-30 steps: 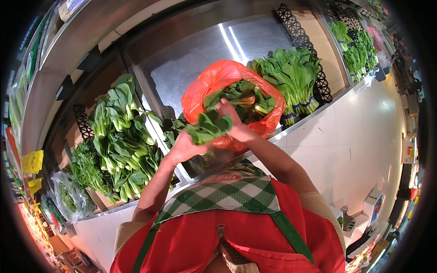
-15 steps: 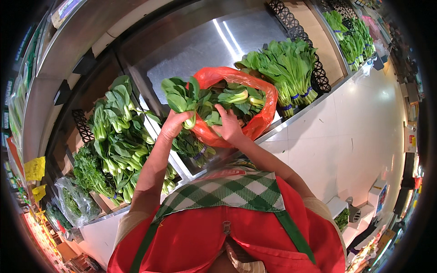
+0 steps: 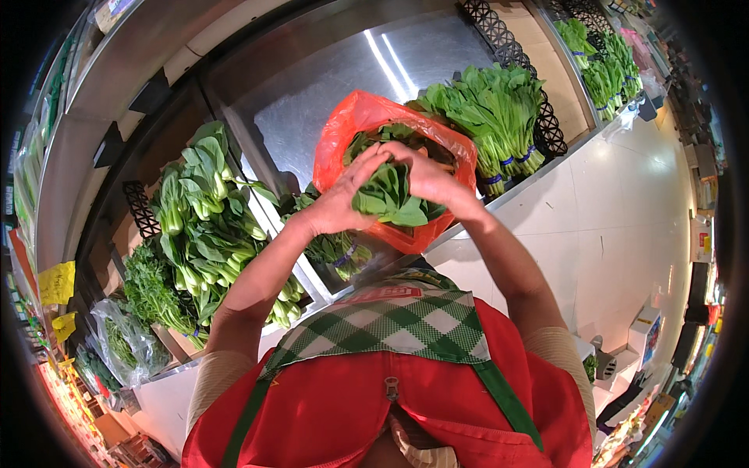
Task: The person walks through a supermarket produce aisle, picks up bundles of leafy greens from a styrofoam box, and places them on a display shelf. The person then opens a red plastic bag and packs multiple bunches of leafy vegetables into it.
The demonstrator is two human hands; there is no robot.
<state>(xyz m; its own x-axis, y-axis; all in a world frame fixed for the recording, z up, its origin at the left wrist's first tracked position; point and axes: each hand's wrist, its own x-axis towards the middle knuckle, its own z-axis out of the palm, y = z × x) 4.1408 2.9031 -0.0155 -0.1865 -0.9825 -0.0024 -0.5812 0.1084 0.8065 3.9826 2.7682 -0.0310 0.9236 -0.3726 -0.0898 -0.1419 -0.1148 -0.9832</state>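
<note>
A head of bok choy (image 3: 392, 196) is cupped between my left hand (image 3: 343, 196) and my right hand (image 3: 427, 178), its green leaves toward me. Both hands curve around it, and the fingertips come together at its far side. Its stem end is hidden by the fingers. Below and around it stands a red-orange plastic bag (image 3: 343, 129) with its mouth wide, more leafy greens showing inside. Just left of the bag, tied greens (image 3: 341, 251) lie at the display's near edge.
On the left, a pile of bok choy (image 3: 207, 242) sits past a metal divider, beside feathery greens (image 3: 152, 288) and a clear bag of greens (image 3: 125, 339). Banded leafy greens (image 3: 499, 117) stand to the right. Behind the bag lies a bare metal tray (image 3: 312, 86).
My left hand has brought the bok choy rightward over the bag, turning its leaves toward me. My right hand has come up out of the bag and now holds it too.
</note>
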